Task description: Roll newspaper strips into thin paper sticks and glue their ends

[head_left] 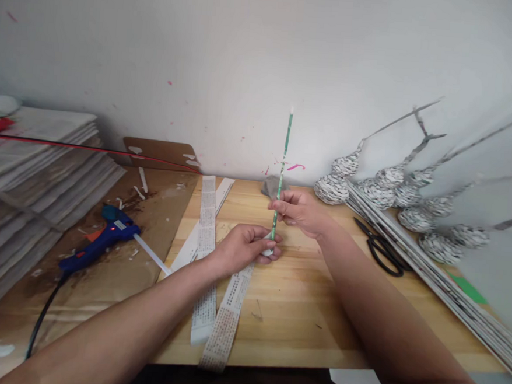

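A thin green-and-white patterned stick (pixel 284 153) stands nearly upright above the table. Fingers of my right hand (pixel 301 211) are closed on it partway down. Below that, my left hand (pixel 246 247) is closed in a pinch around the upper end of a printed paper strip (pixel 228 324), right at the stick's lower end. The strip hangs down past the table's front edge. How the paper meets the stick is partly covered by my fingers. More printed strips (pixel 208 212) lie crossed to the left of my left hand.
A blue glue gun (pixel 103 245) lies on cardboard (pixel 146 260) at left, beside stacked paper (pixel 33 182). Black scissors (pixel 381 250), a bundle of paper rods (pixel 425 280) and several woven gourd shapes (pixel 333 188) are at right. A grey lump (pixel 270 185) sits by the wall.
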A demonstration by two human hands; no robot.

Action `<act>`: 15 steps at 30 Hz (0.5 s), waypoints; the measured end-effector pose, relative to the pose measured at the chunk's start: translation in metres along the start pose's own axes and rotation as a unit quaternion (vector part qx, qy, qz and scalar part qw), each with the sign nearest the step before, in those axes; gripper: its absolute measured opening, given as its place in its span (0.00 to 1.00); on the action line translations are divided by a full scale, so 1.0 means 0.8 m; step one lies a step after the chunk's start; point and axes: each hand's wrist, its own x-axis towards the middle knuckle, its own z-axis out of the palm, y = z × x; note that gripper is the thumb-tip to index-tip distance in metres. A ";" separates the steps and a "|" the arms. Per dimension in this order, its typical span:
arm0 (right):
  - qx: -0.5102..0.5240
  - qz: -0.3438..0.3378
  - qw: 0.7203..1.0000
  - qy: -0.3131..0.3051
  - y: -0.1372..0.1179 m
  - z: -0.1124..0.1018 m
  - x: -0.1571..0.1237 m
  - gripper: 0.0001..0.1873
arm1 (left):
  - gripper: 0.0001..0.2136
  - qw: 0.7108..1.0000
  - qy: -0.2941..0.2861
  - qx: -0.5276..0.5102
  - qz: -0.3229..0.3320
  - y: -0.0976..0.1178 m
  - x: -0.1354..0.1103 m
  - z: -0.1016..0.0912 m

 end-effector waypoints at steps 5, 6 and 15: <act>-0.027 0.004 0.999 -0.017 -0.001 0.000 -0.001 0.17 | 0.15 1.000 0.002 -0.001 0.001 -0.001 0.000 -0.001; -0.032 -0.006 0.999 0.010 0.000 0.000 0.000 0.18 | 0.15 1.000 0.002 0.000 0.003 -0.001 0.000 -0.001; -0.024 -0.006 1.000 -0.004 0.001 -0.004 0.000 0.17 | 0.14 1.000 0.008 0.000 -0.001 -0.001 0.000 0.000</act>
